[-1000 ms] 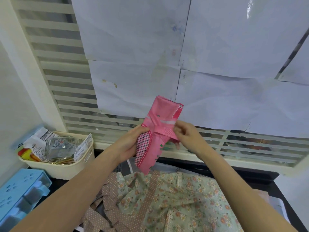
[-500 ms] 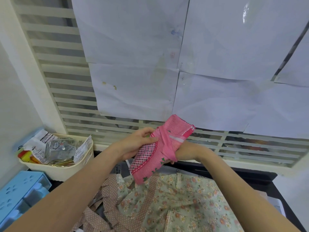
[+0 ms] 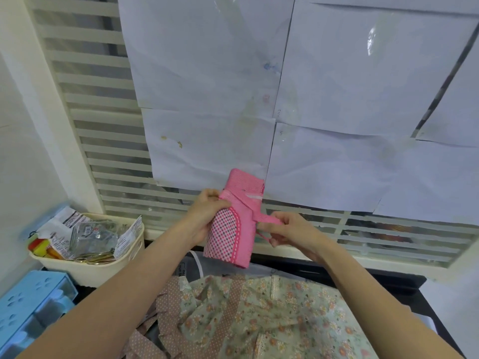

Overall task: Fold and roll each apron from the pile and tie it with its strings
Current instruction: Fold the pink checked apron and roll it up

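Note:
A rolled pink apron (image 3: 233,224) with a dotted pocket panel stands nearly upright in the air in front of the window. My left hand (image 3: 204,216) grips the roll from its left side, thumb across the front. A pink string (image 3: 267,219) wraps over the roll and runs out to the right, where my right hand (image 3: 287,229) pinches it between thumb and fingers. Below both hands a green floral apron (image 3: 272,312) with brown dotted straps lies spread on the dark table.
A cream basket (image 3: 88,270) full of packets and keys sits at the left. A blue plastic tray (image 3: 28,307) is at the lower left. White paper sheets (image 3: 337,99) cover the slatted window behind. The table's black edge (image 3: 404,278) runs at the right.
The roll has swung back upright from a tilt. My right hand came out from behind it and now pulls the string out to the right.

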A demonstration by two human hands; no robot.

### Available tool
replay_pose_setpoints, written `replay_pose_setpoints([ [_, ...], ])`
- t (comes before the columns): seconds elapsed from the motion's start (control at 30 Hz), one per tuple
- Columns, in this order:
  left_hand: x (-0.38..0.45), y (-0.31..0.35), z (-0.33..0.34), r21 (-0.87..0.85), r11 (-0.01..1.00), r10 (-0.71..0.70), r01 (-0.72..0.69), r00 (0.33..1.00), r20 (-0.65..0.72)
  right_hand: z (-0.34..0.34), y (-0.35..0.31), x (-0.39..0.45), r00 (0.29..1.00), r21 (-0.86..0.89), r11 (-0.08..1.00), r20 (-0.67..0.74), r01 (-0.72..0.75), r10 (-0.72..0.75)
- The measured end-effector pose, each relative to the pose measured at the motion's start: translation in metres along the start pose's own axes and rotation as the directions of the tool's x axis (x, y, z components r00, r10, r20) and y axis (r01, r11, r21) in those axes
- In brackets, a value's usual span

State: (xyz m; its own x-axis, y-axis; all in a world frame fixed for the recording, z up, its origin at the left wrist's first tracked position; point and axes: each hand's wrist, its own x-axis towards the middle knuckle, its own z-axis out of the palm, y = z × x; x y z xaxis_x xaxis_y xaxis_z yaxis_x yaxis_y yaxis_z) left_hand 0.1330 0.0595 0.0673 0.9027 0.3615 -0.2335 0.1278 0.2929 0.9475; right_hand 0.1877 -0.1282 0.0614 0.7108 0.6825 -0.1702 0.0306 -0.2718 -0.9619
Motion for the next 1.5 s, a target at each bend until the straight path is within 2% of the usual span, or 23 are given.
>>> replay_pose_setpoints([
  [0.07, 0.001, -0.003, 0.001, 0.019, 1.0, -0.016, 0.015, 0.999, 0.031, 0.004, -0.003, 0.005, 0.993, -0.025, 0.999, -0.111, 0.035, -0.038],
  [0.17, -0.002, -0.004, 0.006, 0.047, 0.998, -0.041, 0.036, 0.993, 0.109, 0.004, -0.007, 0.01, 0.987, 0.09, 0.992, -0.138, 0.091, -0.079],
  [0.23, -0.002, -0.003, 0.004, 0.072, 0.996, -0.055, 0.048, 0.994, 0.091, -0.001, -0.008, 0.01, 0.976, 0.203, 0.973, -0.205, 0.112, -0.07],
  [0.33, 0.0, -0.002, -0.008, -0.028, 0.999, -0.033, 0.034, 0.999, 0.019, -0.017, -0.006, 0.01, 0.948, 0.447, 0.881, -0.318, 0.154, -0.005],
  [0.4, 0.0, -0.003, -0.01, -0.046, 0.999, 0.003, -0.004, 1.0, -0.015, -0.018, -0.007, 0.007, 0.969, 0.418, 0.906, -0.244, 0.065, 0.043],
  [0.47, -0.002, -0.004, -0.005, -0.031, 0.998, 0.047, -0.047, 0.999, -0.022, -0.008, -0.006, 0.007, 0.988, 0.181, 0.976, -0.073, -0.123, 0.138],
  [0.53, -0.003, -0.005, 0.003, -0.025, 0.997, 0.072, -0.072, 0.997, -0.012, 0.003, -0.008, 0.009, 0.983, 0.071, 0.981, 0.013, -0.182, 0.181],
  [0.73, -0.003, 0.0, 0.004, -0.086, 0.992, 0.093, -0.094, 0.996, -0.01, 0.01, -0.011, 0.012, 0.987, 0.226, 0.962, 0.007, -0.156, 0.159],
  [0.87, -0.002, 0.005, -0.006, 0.04, 0.991, 0.127, -0.126, 0.991, -0.03, 0.008, -0.015, 0.008, 0.975, 0.307, 0.927, 0.015, -0.216, 0.222],
  [0.97, -0.002, 0.006, -0.008, 0.061, 0.976, 0.21, -0.208, 0.977, -0.041, 0.007, -0.017, 0.009, 0.965, 0.461, 0.855, 0.019, -0.239, 0.26],
  [1.07, -0.003, 0.008, -0.007, 0.23, 0.894, 0.396, -0.386, 0.918, 0.004, 0.006, -0.016, 0.008, 0.963, 0.558, 0.795, 0.029, -0.238, 0.268],
  [1.17, -0.002, 0.012, -0.009, 0.472, 0.707, 0.545, -0.527, 0.831, 0.11, 0.006, -0.022, 0.0, 0.965, 0.597, 0.769, 0.035, -0.229, 0.26],
  [1.23, -0.001, 0.012, -0.013, 0.567, 0.606, 0.578, -0.557, 0.799, 0.167, 0.006, -0.027, -0.005, 0.968, 0.605, 0.767, 0.029, -0.214, 0.247],
  [1.3, -0.001, 0.009, -0.015, 0.586, 0.611, 0.544, -0.532, 0.82, 0.177, 0.006, -0.028, -0.006, 0.973, 0.616, 0.764, 0.014, -0.189, 0.23],
  [1.37, 0.0, 0.004, -0.017, 0.625, 0.634, 0.459, -0.456, 0.872, 0.171, 0.005, -0.026, -0.005, 0.978, 0.567, 0.806, -0.001, -0.172, 0.209],
  [1.4, 0.0, 0.003, -0.018, 0.616, 0.676, 0.39, -0.404, 0.906, 0.165, 0.004, -0.026, -0.007, 0.98, 0.525, 0.834, -0.005, -0.167, 0.199],
  [1.43, -0.001, 0.004, -0.019, 0.557, 0.758, 0.303, -0.34, 0.939, 0.162, 0.003, -0.025, -0.007, 0.981, 0.487, 0.858, -0.007, -0.164, 0.192],
  [1.5, -0.003, 0.007, -0.022, 0.259, 0.956, 0.083, -0.138, 0.973, 0.214, 0.001, -0.025, -0.009, 0.984, 0.444, 0.882, -0.001, -0.161, 0.181],
])
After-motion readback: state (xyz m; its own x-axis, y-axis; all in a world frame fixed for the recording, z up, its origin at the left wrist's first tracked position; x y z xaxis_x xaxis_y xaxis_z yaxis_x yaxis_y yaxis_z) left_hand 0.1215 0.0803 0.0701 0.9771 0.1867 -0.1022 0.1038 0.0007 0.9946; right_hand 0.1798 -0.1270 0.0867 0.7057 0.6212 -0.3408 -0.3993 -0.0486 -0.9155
